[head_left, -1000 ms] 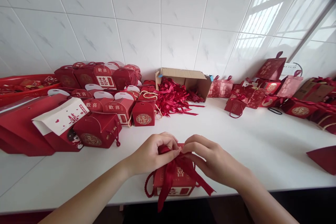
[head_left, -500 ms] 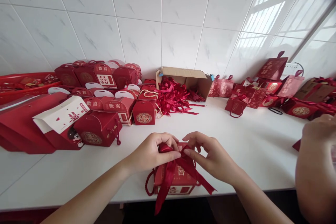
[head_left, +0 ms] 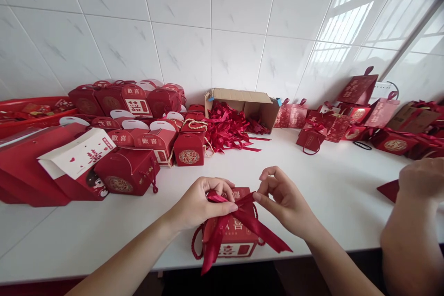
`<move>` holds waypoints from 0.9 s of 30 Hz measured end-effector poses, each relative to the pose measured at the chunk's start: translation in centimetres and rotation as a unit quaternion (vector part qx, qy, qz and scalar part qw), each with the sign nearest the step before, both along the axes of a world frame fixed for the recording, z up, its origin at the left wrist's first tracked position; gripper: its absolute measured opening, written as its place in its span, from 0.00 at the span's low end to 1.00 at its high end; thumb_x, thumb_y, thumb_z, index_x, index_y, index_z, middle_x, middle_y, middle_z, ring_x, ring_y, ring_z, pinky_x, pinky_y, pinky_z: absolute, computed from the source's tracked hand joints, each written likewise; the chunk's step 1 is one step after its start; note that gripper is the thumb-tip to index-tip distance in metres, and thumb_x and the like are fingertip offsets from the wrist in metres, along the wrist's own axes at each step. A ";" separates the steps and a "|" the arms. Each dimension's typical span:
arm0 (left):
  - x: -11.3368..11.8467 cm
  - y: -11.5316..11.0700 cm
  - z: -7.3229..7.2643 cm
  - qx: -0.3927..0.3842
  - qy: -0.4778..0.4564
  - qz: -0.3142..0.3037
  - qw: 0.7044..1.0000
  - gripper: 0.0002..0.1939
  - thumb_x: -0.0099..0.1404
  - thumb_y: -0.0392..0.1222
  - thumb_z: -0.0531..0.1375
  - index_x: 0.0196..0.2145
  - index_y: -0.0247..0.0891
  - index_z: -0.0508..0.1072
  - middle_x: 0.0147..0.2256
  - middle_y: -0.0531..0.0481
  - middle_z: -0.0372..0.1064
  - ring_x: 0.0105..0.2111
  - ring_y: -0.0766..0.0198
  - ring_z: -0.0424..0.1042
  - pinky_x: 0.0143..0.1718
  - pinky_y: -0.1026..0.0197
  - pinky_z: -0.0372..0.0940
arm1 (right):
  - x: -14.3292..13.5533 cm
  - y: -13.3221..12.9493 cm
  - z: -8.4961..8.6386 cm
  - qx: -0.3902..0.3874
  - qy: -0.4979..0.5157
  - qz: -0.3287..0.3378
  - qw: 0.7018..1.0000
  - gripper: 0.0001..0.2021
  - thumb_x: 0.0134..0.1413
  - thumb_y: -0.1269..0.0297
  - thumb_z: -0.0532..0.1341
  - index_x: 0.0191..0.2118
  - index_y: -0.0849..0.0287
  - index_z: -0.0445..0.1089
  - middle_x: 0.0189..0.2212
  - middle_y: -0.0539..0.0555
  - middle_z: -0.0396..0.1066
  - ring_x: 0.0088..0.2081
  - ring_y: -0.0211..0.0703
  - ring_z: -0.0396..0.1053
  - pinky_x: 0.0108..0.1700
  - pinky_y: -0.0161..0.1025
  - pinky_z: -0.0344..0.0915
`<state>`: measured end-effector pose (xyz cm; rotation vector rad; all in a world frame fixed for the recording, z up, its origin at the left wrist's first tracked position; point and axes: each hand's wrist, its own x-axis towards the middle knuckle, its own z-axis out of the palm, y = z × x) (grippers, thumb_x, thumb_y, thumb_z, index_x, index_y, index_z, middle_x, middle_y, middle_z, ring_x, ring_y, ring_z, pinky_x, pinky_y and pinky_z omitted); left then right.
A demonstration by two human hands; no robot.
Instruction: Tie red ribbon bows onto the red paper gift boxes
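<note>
A red gift box (head_left: 239, 233) with white and gold characters and cord loops at its sides sits at the table's front edge. Across its top lies a dark red satin ribbon (head_left: 258, 226), crossed in the middle with two tails hanging towards me. My left hand (head_left: 210, 201) pinches the ribbon near the crossing, thumb on top and fingers curled behind a loop. Between thumb and fingertip, my right hand (head_left: 277, 199) holds another part of the ribbon, drawn out at the right of the box; its other fingers are bent and lifted.
Many red gift boxes (head_left: 152, 143) crowd the left, beside a red basket (head_left: 57, 122). A tipped cardboard box (head_left: 239, 95) spills red ribbons (head_left: 229, 125) at the back. More red packages (head_left: 326, 127) stand right. Another person's hand (head_left: 421, 180) is near the right edge.
My right hand has moved right and slightly up, stretching a ribbon part away from the crossing. My left hand stays nearly in place. The other person's arm has shifted slightly left.
</note>
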<state>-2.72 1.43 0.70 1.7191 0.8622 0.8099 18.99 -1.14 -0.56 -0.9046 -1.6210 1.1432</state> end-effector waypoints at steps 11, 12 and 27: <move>-0.6 0.0 0.7 0.007 0.045 -0.008 0.999 0.12 0.58 0.48 0.63 0.32 0.36 0.75 0.45 0.43 0.73 0.48 0.54 0.70 0.54 0.54 0.59 | 0.2 -0.2 -0.5 0.019 0.004 -0.021 1.000 0.10 0.60 0.61 0.59 0.41 0.54 0.56 0.25 0.45 0.62 0.28 0.36 0.60 0.32 0.35 0.57; -0.5 0.0 0.7 0.008 0.043 -0.007 0.999 0.11 0.60 0.48 0.62 0.31 0.36 0.75 0.45 0.43 0.73 0.48 0.54 0.70 0.53 0.54 0.60 | 0.3 -0.3 -0.5 0.020 0.001 -0.024 1.000 0.10 0.60 0.60 0.59 0.41 0.54 0.56 0.25 0.46 0.63 0.28 0.36 0.60 0.32 0.35 0.57; 0.3 0.2 0.1 0.009 0.033 -0.020 0.999 0.18 0.54 0.40 0.66 0.18 0.38 0.58 0.36 0.45 0.77 0.53 0.54 0.66 0.53 0.53 0.60 | 0.5 -0.5 -1.6 -0.017 0.090 -0.081 0.992 0.12 0.52 0.62 0.66 0.31 0.57 0.61 0.24 0.47 0.67 0.28 0.34 0.63 0.31 0.33 0.60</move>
